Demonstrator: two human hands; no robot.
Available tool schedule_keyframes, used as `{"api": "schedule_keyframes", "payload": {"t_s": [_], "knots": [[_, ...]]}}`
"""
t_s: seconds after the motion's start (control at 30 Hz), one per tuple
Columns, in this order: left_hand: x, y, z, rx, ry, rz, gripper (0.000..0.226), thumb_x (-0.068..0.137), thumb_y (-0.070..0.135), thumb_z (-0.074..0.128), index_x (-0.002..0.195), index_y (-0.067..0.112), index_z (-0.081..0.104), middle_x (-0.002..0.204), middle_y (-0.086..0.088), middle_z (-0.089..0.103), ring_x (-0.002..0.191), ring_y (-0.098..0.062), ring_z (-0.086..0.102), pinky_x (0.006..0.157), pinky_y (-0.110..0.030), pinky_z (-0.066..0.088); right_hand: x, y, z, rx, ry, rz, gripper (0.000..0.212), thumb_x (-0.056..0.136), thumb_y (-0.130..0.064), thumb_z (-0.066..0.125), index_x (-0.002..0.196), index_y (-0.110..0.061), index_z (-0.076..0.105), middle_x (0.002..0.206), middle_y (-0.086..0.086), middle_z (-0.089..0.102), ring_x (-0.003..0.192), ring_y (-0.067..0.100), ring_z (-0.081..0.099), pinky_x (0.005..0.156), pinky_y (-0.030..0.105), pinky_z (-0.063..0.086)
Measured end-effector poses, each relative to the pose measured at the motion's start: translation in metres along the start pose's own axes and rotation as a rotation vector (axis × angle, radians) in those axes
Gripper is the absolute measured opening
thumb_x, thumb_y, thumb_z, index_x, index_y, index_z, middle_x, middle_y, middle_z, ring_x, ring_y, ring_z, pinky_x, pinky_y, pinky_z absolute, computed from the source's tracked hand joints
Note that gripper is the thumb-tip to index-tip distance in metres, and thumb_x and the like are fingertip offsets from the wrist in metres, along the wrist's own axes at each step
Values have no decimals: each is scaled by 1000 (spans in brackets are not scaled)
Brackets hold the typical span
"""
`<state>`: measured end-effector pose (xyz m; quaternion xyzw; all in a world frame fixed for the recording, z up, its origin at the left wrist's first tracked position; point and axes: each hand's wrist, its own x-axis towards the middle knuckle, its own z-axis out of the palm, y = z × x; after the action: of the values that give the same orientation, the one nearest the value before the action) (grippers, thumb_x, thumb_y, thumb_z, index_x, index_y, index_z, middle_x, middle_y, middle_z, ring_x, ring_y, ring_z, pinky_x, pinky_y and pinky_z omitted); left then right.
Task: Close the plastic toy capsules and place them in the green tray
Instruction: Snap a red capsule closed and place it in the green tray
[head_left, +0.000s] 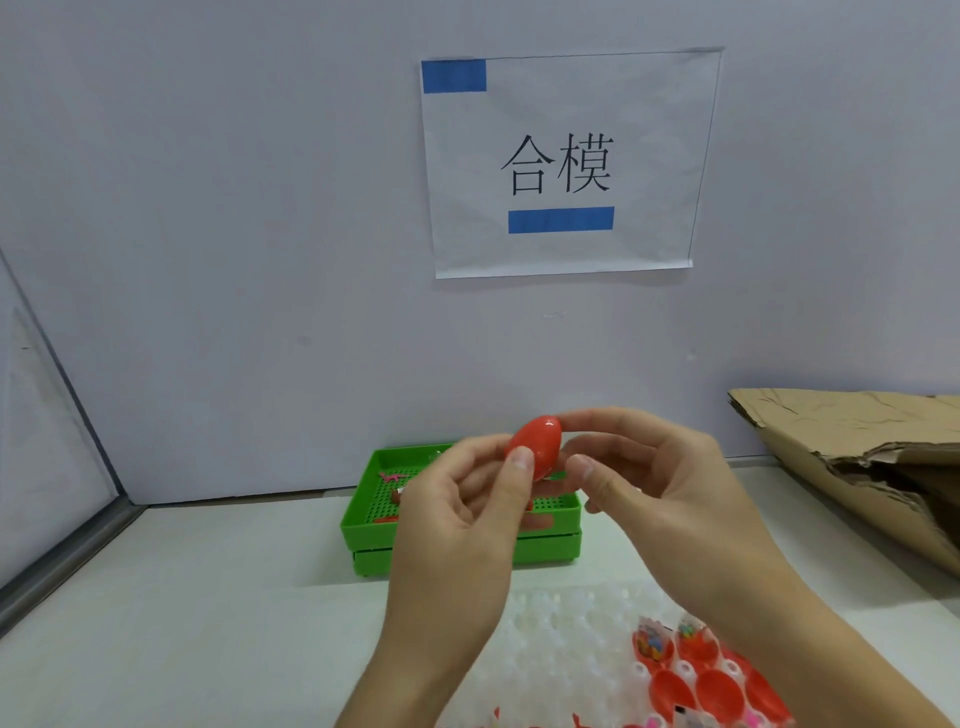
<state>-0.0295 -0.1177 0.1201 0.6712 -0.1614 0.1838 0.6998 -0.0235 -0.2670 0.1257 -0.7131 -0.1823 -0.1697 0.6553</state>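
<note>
Above the green tray (363, 525), in the head view, a closed red capsule (537, 444) is held up between both hands. The left hand (467, 514) pinches its lower left side, thumb tip on the shell and fingers curled behind. The right hand (660, 483) holds it from the right, forefinger over the top and thumb near its lower right side. The capsule stands tilted, its narrow end up and to the right.

The tray sits on the white table (208, 597), just short of the back wall (260, 208), with a few small red pieces on its perforated floor. Open tabletop lies to the tray's left, as far as a metal edge strip (67, 556). To the right, torn cardboard (857, 452) slopes down near the right forearm. Close to the person, a clear blister sheet (561, 639) holds open red halves (717, 686), some with small toys inside. A paper sign (561, 166) hangs on the wall above.
</note>
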Motion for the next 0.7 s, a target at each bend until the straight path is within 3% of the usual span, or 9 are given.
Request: {"api": "schedule_keyframes", "payload": {"t_s": [0.13, 0.27, 0.37, 0.47, 0.6, 0.7], "knots": [[3, 2, 0, -209, -67, -179, 39, 79, 35, 61, 103, 6, 70, 94, -10, 77, 88, -26, 75, 65, -27, 60, 0, 2, 0, -89, 17, -30, 25, 84, -15, 75, 99, -36, 74, 87, -7, 74, 89, 10, 70, 80, 37, 56], [4, 0, -3, -197, -69, -219, 43, 74, 35, 68, 101, 1, 66, 87, -13, 77, 83, -24, 75, 63, -29, 60, -2, 0, 3, -122, -15, -51, 23, 81, -19, 79, 98, -33, 74, 88, -11, 75, 85, 7, 71, 75, 34, 60], [5, -2, -9, -143, -110, -288, 40, 76, 34, 69, 95, -1, 61, 88, -19, 75, 88, -31, 75, 72, -46, 62, -4, 2, 9, -167, -79, -64, 18, 85, -17, 77, 97, -30, 76, 88, -11, 75, 81, 9, 71, 72, 28, 60], [7, -6, -12, -97, -130, -317, 39, 75, 36, 71, 90, 1, 60, 89, -19, 76, 86, -31, 75, 67, -38, 62, -6, 6, 15, -251, -110, -84, 12, 88, -19, 75, 97, -26, 76, 86, -9, 73, 81, 11, 70, 70, 29, 59], [5, -10, -7, 48, -153, -276, 51, 71, 55, 65, 100, 13, 67, 87, -2, 78, 85, -16, 75, 61, -25, 59, -4, 8, 9, -187, -2, 3, 7, 89, -25, 71, 95, -28, 76, 85, -8, 76, 81, 7, 72, 72, 22, 59], [6, -14, -7, 125, -110, -258, 56, 69, 66, 59, 103, 23, 68, 89, 9, 77, 84, -6, 74, 64, -28, 60, 12, 18, -14, 156, 230, 267, 7, 90, -16, 71, 91, -21, 76, 89, -1, 77, 87, 12, 74, 79, 20, 57]]}}
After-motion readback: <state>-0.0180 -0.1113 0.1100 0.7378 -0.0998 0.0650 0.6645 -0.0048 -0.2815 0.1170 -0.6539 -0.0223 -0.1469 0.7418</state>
